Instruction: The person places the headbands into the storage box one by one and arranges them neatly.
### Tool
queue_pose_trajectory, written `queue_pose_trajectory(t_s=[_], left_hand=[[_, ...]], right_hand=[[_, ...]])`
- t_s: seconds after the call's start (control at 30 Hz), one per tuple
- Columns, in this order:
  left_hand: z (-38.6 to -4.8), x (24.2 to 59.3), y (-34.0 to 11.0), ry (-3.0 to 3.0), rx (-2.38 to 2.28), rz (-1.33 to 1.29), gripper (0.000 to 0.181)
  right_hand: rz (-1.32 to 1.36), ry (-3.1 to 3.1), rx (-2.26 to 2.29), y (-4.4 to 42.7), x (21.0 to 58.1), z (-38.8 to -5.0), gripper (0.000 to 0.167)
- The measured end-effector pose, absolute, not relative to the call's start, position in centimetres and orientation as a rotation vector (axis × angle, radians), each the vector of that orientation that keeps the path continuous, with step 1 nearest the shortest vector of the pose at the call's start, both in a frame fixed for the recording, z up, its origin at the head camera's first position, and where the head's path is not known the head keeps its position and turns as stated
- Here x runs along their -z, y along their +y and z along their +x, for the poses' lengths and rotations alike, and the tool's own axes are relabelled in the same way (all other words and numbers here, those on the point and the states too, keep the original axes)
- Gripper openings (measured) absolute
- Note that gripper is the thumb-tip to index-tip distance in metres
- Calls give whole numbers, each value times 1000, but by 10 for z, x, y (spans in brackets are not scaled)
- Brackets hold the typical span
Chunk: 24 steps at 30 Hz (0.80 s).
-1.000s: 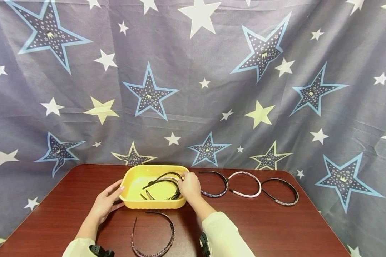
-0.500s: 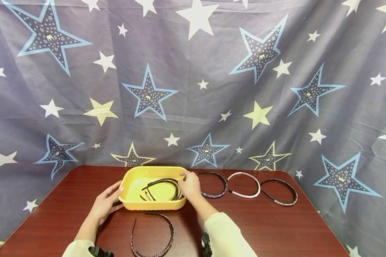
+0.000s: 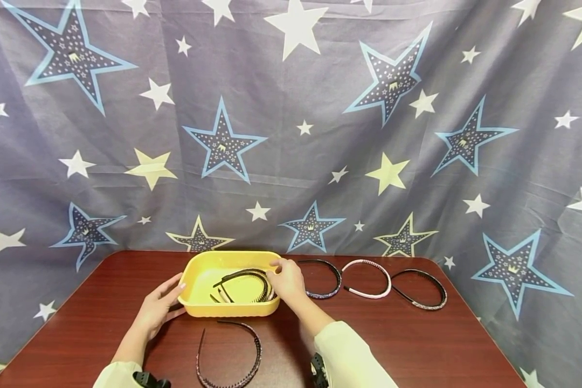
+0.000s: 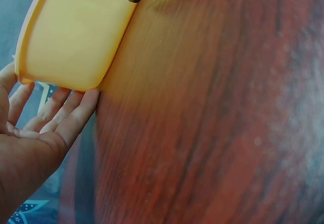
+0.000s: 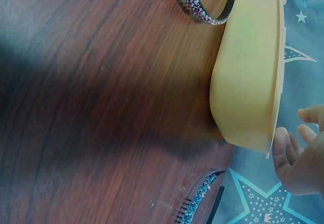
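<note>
A yellow plastic basin [image 3: 230,310] stands at the back left of the table. Inside lie several headbands [image 3: 244,272], mostly black, heaped toward its right end. My left hand [image 3: 157,307] touches the basin's left end, its fingers against the outer wall in the left wrist view and its thumb by the rim. Over the basin's right rim is my right hand [image 3: 287,280], beside the heaped headbands. Its fingers are loosely bent in the right wrist view, with nothing seen between them; the head view partly hides the fingertips. A dark patterned headband [image 3: 258,355] lies in front of the basin.
To the basin's right, a blue glittery headband [image 3: 326,295], a pink headband [image 3: 387,280] and a black headband with a glittery part [image 3: 441,296] lie in a row. A star-patterned cloth [image 3: 291,178] hangs behind the reddish-brown table [image 3: 393,345].
A headband that my right hand held up in the basin has come down onto the others, and the fingers have let go. The left hand stays at the basin's end.
</note>
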<state>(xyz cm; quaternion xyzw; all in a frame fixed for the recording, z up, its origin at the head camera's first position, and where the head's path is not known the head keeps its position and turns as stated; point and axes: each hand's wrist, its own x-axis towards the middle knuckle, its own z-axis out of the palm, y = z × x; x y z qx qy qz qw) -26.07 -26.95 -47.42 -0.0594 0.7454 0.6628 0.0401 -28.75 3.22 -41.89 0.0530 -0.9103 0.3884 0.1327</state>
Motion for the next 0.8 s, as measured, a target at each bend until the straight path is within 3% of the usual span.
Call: queue_pose_trajectory(t_s=[0.8], left_hand=[[-260, 475, -269, 2286, -2041, -172, 71]], right_hand=[[218, -2664, -1048, 64, 426, -277, 22]])
